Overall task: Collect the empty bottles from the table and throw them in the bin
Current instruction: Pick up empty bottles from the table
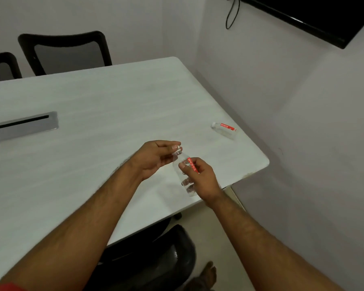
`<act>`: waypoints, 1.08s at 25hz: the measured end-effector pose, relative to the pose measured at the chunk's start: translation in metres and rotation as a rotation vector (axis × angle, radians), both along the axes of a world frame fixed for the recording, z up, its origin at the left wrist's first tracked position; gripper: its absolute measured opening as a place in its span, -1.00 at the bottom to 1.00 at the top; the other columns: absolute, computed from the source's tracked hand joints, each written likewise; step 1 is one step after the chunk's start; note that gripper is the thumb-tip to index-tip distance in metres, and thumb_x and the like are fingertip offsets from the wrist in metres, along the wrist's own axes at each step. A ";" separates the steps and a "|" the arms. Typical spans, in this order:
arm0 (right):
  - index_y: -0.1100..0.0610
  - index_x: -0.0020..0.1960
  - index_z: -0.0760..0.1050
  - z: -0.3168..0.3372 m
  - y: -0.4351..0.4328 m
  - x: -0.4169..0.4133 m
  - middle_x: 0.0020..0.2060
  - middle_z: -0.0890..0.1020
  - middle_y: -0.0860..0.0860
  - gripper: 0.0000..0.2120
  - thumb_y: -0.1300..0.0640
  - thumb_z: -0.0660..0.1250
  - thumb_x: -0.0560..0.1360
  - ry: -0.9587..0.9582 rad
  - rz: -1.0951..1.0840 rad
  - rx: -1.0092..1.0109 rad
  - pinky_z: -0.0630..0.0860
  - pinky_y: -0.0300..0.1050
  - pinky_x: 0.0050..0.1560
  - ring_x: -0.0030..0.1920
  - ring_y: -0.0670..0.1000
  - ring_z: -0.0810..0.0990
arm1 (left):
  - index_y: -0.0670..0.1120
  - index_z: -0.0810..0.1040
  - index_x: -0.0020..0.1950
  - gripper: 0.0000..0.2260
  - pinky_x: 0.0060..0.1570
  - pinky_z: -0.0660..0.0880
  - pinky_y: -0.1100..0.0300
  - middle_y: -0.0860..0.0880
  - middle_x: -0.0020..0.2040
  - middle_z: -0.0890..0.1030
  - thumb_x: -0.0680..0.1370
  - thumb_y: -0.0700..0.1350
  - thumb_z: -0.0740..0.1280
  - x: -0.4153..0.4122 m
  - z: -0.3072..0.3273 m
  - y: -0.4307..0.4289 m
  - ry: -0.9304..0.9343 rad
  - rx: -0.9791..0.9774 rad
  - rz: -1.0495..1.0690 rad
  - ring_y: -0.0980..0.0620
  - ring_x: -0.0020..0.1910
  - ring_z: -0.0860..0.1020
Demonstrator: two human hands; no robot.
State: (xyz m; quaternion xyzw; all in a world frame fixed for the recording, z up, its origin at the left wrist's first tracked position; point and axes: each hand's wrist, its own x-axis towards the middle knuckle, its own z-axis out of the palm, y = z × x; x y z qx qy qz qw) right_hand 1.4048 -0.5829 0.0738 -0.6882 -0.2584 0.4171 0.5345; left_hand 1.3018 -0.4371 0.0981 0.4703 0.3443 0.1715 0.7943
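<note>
A small clear plastic bottle with a red label is held above the white table near its right front edge. My right hand grips the bottle's body at the label. My left hand pinches the white cap at its top. A second clear bottle with a red label lies on its side near the table's right edge, apart from both hands. No bin is in view.
A grey cable hatch is set into the table at left. Two black chairs stand at the far side, another black chair below the near edge. A wall-mounted screen hangs at top right. A bare foot shows on the floor.
</note>
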 end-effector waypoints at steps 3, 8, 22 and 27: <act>0.07 0.06 0.57 -0.008 -0.013 0.066 -0.17 0.62 0.03 -0.81 -0.03 0.40 0.54 0.059 0.050 0.014 0.54 -0.03 -0.28 -0.26 0.10 0.63 | -0.25 0.61 0.17 -0.79 0.22 0.55 0.05 -0.20 0.12 0.67 0.59 -0.29 0.26 0.055 -0.008 -0.015 -0.076 -0.038 -0.040 -0.08 0.13 0.64; 0.01 0.08 0.56 -0.019 -0.025 0.150 -0.14 0.64 -0.02 -0.71 -0.14 0.43 0.48 -0.080 -0.008 -0.023 0.55 -0.12 -0.33 -0.21 0.07 0.67 | -0.22 0.62 0.12 -0.82 0.25 0.51 0.09 -0.14 0.05 0.67 0.58 -0.30 0.28 0.145 -0.009 -0.040 0.023 0.048 0.077 -0.07 0.10 0.62; -0.02 0.27 0.50 -0.035 -0.043 0.248 0.12 0.64 -0.06 -0.47 -0.29 0.42 0.41 -0.435 -0.118 -0.104 0.65 0.03 0.11 0.03 0.00 0.64 | -0.22 0.65 0.12 -0.81 -0.02 0.58 0.25 -0.17 0.10 0.67 0.52 -0.30 0.38 0.265 0.002 -0.041 0.311 0.284 -0.051 0.00 -0.03 0.64; -0.04 0.33 0.47 -0.033 -0.012 0.258 0.16 0.62 -0.07 -0.40 -0.34 0.38 0.41 -0.771 -0.120 -0.249 0.64 -0.06 0.04 0.04 -0.01 0.64 | -0.24 0.65 0.06 -0.72 0.01 0.59 0.10 -0.13 -0.03 0.65 0.43 -0.11 0.52 0.291 -0.015 -0.021 0.508 0.219 0.199 0.00 -0.16 0.60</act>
